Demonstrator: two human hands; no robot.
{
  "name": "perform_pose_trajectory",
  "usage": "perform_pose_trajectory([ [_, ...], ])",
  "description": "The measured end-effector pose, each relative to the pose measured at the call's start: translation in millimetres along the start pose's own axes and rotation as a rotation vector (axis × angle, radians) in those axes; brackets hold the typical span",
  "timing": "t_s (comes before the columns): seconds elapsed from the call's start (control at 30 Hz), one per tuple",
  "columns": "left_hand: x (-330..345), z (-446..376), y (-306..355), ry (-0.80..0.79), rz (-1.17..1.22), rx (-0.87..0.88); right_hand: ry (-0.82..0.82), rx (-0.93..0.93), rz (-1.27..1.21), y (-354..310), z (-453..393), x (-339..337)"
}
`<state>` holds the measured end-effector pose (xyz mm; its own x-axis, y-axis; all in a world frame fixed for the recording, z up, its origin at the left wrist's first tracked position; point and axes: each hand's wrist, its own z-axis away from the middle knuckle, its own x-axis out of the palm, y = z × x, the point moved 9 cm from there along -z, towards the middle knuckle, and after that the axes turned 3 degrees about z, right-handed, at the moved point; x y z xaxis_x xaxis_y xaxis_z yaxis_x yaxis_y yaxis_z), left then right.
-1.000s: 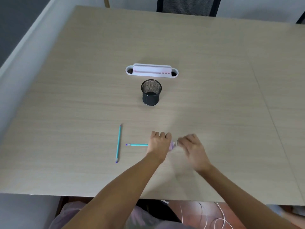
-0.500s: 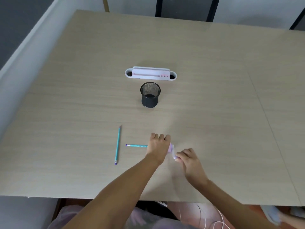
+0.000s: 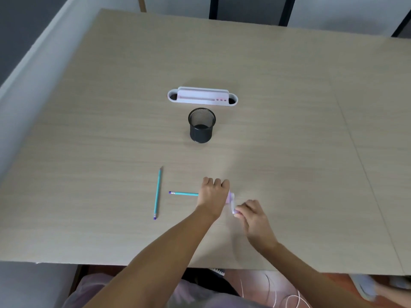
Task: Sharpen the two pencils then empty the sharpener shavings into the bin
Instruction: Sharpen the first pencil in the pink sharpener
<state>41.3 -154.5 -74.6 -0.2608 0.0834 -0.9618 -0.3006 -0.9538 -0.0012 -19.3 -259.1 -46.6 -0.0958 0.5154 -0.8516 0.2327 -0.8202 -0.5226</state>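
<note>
Near the front edge of the worktop (image 3: 289, 107), a pale purple sharpener (image 3: 231, 197) is covered by the left hand (image 3: 214, 196), which is closed over it, with a teal pencil (image 3: 183, 193) projecting leftward from under the fist. The sharpener's crank handle (image 3: 233, 207) is pinched by the fingers of the right hand (image 3: 252, 215), which has been brought down and nearer the body since a second ago (when it was level with the left). A second teal pencil (image 3: 157, 193) is left lying apart, to the left. A black mesh bin (image 3: 202, 126) is stood further back, just in front of a white holder (image 3: 202, 96).
</note>
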Motion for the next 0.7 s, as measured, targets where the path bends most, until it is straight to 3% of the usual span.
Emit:
perform_pose_trajectory([
  [0.17,0,0,0,-0.008,0.004,-0.002,0.067,-0.072,0.109,-5,-67,-33],
  [0.33,-1,1,1,-0.008,0.007,-0.017,-0.137,-0.135,0.343,-15,-63,13],
  [0.5,-1,1,3,-0.006,-0.017,0.005,-0.019,-0.015,-0.004,0,4,3],
  [0.7,-6,-1,2,0.014,0.004,-0.02,0.047,-0.026,0.099,3,-78,-28],
])
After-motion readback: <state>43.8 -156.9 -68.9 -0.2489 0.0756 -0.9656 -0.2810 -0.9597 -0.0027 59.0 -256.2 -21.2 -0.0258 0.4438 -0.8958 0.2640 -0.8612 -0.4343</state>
